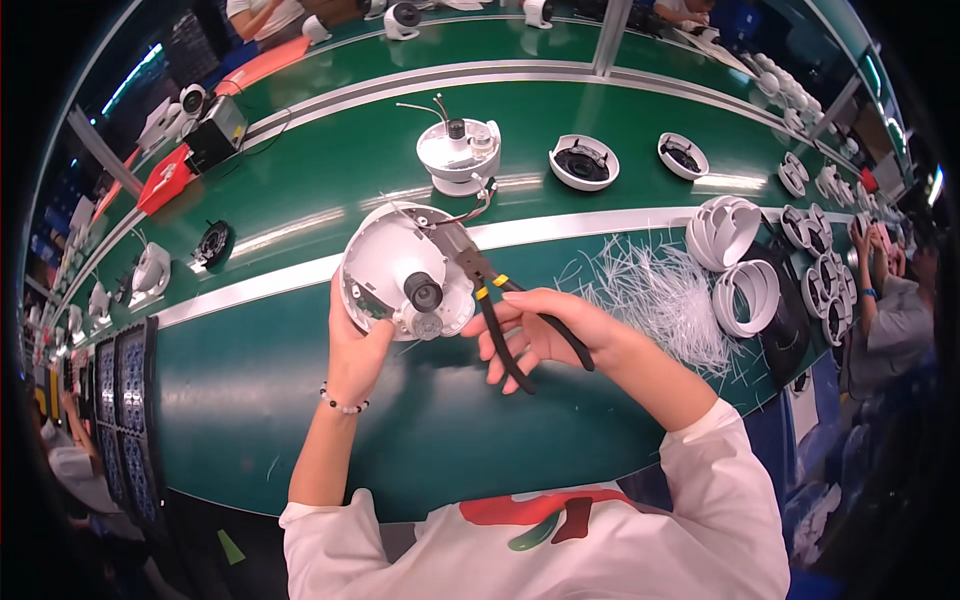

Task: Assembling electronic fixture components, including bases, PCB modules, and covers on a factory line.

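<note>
In my left hand [356, 352] is a white dome camera housing [385, 248], held by its lower left rim. Its open side faces up, showing a black lens [423, 292] and a small round clear part [427, 325]. My right hand [560, 325] grips cutting pliers [493, 322] with black handles and yellow bands, the handles spread apart. The pliers' jaws reach over the housing's upper right edge, beside a bundle of thin wires [478, 205]. Whether the jaws touch a wire or tie, I cannot tell.
A pile of thin white plastic strips [655, 300] lies right of my hands. White rings [748, 298] are stacked beyond it. On the green belt stand another camera unit [460, 155] and shallow white housings [584, 163]. Black trays [125, 400] line the left. Other people sit nearby.
</note>
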### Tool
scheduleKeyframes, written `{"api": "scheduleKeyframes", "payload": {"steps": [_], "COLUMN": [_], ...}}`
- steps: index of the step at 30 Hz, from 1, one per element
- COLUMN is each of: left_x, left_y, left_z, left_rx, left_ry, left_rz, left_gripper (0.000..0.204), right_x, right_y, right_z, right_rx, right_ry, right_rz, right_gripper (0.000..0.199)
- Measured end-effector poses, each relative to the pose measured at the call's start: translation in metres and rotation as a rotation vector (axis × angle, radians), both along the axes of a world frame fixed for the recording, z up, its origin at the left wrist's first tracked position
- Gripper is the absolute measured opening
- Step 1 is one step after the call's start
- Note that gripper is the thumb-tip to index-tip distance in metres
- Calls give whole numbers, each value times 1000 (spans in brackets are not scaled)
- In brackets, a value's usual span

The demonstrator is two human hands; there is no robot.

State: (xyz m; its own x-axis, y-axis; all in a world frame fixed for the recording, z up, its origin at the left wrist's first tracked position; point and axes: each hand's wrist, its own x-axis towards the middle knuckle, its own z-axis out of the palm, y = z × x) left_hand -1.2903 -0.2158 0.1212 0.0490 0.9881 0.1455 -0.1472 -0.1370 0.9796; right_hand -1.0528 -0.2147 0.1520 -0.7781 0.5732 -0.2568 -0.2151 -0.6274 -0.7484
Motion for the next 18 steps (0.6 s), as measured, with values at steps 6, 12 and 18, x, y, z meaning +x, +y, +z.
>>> {"api": "scheduleKeyframes", "payload": {"steps": [6,12,18], "left_x": [-9,-21,-23], "left_y": [-5,-2,-5], "left_z": [0,1,4], "left_rx": [40,53,72], "left_ry": [76,82,94], "left_rz": [3,-12,-5], "left_gripper": [67,67,68], "right_x": [-19,-27,-31], "right_y": [0,7,4], "right_z": [-1,6,5], "right_rx": [-18,-19,-50], "right_ry": [-14,-71,-76], "right_rz": [13,69,43], "right_gripper": [52,58,58]}}
